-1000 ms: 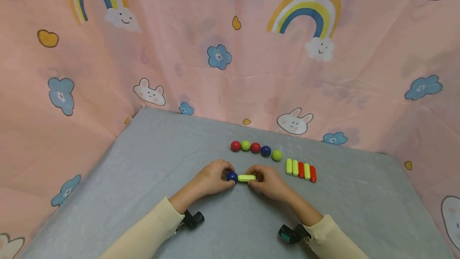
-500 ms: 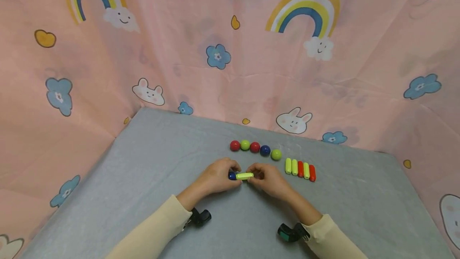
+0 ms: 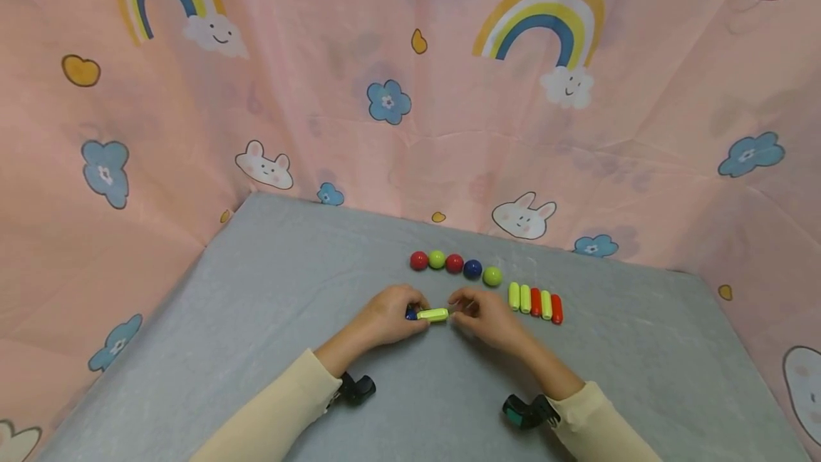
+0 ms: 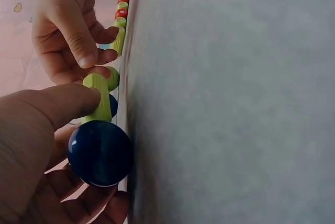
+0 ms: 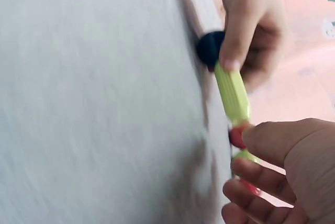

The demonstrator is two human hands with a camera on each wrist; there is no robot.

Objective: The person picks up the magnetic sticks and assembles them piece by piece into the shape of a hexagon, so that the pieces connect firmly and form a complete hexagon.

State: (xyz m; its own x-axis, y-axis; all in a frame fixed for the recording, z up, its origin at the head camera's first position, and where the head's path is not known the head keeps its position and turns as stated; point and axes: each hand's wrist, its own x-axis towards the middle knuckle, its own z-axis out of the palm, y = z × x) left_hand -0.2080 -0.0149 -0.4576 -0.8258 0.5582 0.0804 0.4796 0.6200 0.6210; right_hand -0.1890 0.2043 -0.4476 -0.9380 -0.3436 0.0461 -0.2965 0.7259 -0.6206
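My left hand pinches a yellow-green ribbed stick between thumb and fingers. At the stick's left end sits a dark blue ball, touching it and partly hidden by the hand in the head view. The left thumb lies on the stick near the ball, as the left wrist view shows. My right hand is just off the stick's free end, fingers loosely bent and holding nothing. In the right wrist view a small gap shows between the stick and the right thumb.
Behind the hands, a row of red, green and blue balls lies on the grey cloth. Right of it several yellow-green and red sticks lie side by side. A pink patterned curtain stands at the back and sides.
My left hand's grip has shifted from the ball onto the stick. My right hand has let go of the stick's end and moved slightly right.
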